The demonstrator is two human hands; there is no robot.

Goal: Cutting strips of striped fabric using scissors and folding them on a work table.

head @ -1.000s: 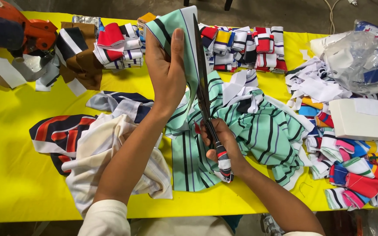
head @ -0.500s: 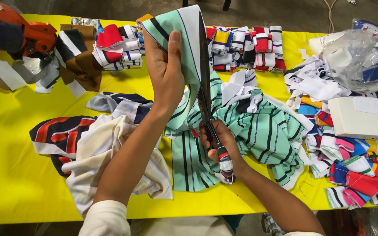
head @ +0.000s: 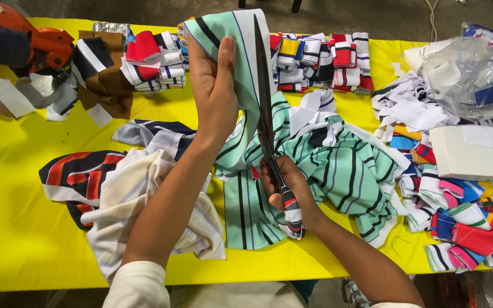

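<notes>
Holding mint striped cloth (head: 241, 51) up, your left hand (head: 215, 94) clamped on its edge; right hand (head: 289, 191) fisted round shears (head: 266, 114); yellow tabletop (head: 12, 199) beneath.

My left hand (head: 215, 91) holds up green cloth (head: 232, 43) with dark stripes. My right hand (head: 289, 188) grips big scissors (head: 265, 102), blades pointing up beside it.
</notes>
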